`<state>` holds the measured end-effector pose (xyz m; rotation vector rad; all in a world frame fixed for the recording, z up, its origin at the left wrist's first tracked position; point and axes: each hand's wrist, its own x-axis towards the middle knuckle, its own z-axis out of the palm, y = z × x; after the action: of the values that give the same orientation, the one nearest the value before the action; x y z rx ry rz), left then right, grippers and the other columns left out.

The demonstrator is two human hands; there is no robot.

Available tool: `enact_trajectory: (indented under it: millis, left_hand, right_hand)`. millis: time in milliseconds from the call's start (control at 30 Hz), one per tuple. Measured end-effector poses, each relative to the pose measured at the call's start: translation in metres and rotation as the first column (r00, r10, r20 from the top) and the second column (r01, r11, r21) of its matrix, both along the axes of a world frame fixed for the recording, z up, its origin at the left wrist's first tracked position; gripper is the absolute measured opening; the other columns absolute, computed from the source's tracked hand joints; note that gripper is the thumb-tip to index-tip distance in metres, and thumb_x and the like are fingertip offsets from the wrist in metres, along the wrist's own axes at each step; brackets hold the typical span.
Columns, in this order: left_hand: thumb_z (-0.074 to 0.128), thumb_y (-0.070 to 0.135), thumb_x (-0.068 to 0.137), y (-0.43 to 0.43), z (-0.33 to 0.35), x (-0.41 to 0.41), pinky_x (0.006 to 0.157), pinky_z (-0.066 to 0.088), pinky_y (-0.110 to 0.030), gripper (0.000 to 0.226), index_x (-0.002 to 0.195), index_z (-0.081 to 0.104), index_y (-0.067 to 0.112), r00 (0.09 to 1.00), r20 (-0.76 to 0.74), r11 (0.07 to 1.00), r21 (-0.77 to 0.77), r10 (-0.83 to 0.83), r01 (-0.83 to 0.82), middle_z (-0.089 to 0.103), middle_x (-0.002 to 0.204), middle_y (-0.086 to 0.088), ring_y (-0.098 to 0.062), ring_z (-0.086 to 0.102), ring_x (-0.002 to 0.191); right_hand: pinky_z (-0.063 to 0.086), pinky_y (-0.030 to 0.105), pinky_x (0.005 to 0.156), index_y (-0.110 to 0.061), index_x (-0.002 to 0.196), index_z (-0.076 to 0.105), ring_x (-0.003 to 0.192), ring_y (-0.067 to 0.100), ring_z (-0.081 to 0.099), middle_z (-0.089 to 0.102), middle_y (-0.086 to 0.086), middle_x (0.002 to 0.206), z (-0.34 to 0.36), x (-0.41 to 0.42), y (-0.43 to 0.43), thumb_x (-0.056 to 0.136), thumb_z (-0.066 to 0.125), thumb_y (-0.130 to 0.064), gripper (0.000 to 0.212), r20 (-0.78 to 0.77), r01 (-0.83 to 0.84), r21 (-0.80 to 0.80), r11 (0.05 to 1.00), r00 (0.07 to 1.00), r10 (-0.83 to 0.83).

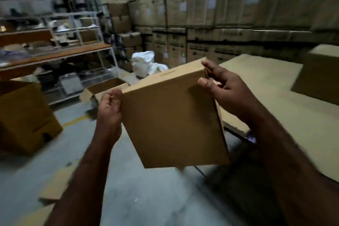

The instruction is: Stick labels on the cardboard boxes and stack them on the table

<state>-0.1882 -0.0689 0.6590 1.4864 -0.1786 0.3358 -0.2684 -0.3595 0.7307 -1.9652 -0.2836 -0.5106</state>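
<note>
Holding cardboard box (172, 119) mid-air, over floor (128, 189), just left of counter (275, 112). My left hand (110, 108) grips left edge, fingers curled; right hand (225, 88) pinches top right corner. Facing side bare. I'd swing right, set it flat on counter, then label.

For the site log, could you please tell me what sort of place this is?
Most likely a warehouse: tall stacks of cartons at the back, metal shelving on the left, and a concrete floor.

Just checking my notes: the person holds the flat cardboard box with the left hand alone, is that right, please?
Not alone: the head view shows the left hand and the right hand both holding the flat cardboard box, one at each side.
</note>
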Motion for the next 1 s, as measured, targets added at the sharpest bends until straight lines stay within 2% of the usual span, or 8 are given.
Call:
enact_trajectory:
  millis: [100,233,400,533,633,800,933,1000]
  left_hand:
    - [0.058,0.062,0.088,-0.083,0.022,0.013,0.098,0.051,-0.052,0.06,0.129,0.058,0.018,0.984,0.052,0.985,0.004,-0.171,0.171,0.062,0.128,-0.012,-0.022,0.059,0.114]
    - [0.057,0.045,0.09,-0.201,0.045,0.025,0.092,0.054,-0.034,0.042,0.124,0.06,0.02,0.902,0.131,0.91,-0.002,-0.41,0.414,0.068,0.11,0.006,-0.008,0.062,0.103]
    - [0.054,0.018,0.1,-0.346,0.046,0.042,0.1,0.047,-0.034,0.035,0.135,0.05,0.02,0.697,0.163,0.702,-0.033,-0.698,0.711,0.065,0.115,0.005,-0.008,0.058,0.106]
    - [0.055,0.015,0.099,-0.451,0.036,0.063,0.106,0.045,-0.038,0.05,0.147,0.041,0.012,0.556,0.146,0.558,-0.032,-0.819,0.83,0.061,0.132,-0.003,-0.013,0.058,0.117]
    - [0.064,0.01,0.092,-0.519,0.033,0.083,0.097,0.052,-0.037,0.052,0.141,0.047,0.009,0.477,0.103,0.474,-0.058,-0.873,0.879,0.066,0.121,-0.005,-0.019,0.062,0.114]
    - [0.058,0.006,0.081,-0.619,0.025,0.103,0.081,0.053,-0.031,0.024,0.101,0.063,-0.007,0.502,0.016,0.488,-0.211,-0.865,0.847,0.071,0.115,-0.011,-0.024,0.066,0.108]
    - [0.065,0.018,0.091,-0.671,-0.004,0.109,0.07,0.051,-0.034,0.01,0.096,0.068,0.009,0.561,-0.182,0.584,-0.122,-0.808,0.802,0.071,0.092,-0.008,-0.031,0.06,0.089]
    - [0.075,0.036,0.083,-0.691,-0.008,0.117,0.072,0.052,-0.036,0.035,0.109,0.067,0.014,0.515,-0.297,0.527,0.046,-0.804,0.848,0.071,0.105,-0.007,-0.03,0.062,0.093]
  right_hand:
    - [0.043,0.037,0.111,-0.031,0.147,0.045,0.133,0.009,0.045,0.046,-0.004,0.149,0.005,-0.03,-0.068,0.096,0.06,-0.03,0.052,0.035,0.221,0.012,0.975,0.975,-0.221]
    - [0.042,0.038,0.111,-0.028,0.146,0.046,0.13,0.011,0.045,0.046,-0.009,0.141,0.008,-0.067,-0.154,0.1,0.054,-0.025,0.047,0.067,0.484,0.08,0.871,0.869,-0.49]
    - [0.044,0.006,0.088,-0.02,0.144,0.049,0.103,-0.012,0.052,0.051,-0.017,0.124,0.007,-0.097,-0.255,0.103,0.05,-0.023,0.042,0.109,0.724,0.125,0.678,0.669,-0.735]
    - [0.05,0.03,0.099,-0.018,0.139,0.054,0.112,0.007,0.056,0.058,-0.002,0.127,-0.004,-0.096,-0.337,0.103,0.051,-0.025,0.037,0.1,0.832,0.159,0.532,0.522,-0.847]
    - [0.053,0.038,0.093,-0.016,0.127,0.063,0.105,0.013,0.06,0.065,-0.001,0.114,-0.009,-0.092,-0.391,0.102,0.052,-0.026,0.029,0.026,0.859,0.281,0.428,0.439,-0.898]
    - [0.05,0.032,0.065,-0.015,0.091,0.067,0.075,0.016,0.059,0.065,0.005,0.083,-0.029,-0.094,-0.471,0.101,0.05,-0.041,0.033,-0.183,0.824,0.534,0.192,0.334,-0.925]
    - [0.05,0.029,0.058,-0.016,0.097,0.066,0.073,0.014,0.059,0.063,-0.001,0.079,-0.066,-0.096,-0.509,0.097,0.058,-0.039,0.024,-0.324,0.886,0.449,0.113,0.279,-0.904]
    - [0.052,0.03,0.067,-0.018,0.108,0.069,0.086,0.014,0.064,0.069,-0.004,0.094,-0.078,-0.092,-0.526,0.093,0.062,-0.046,0.032,-0.387,0.934,0.33,0.135,0.264,-0.883]
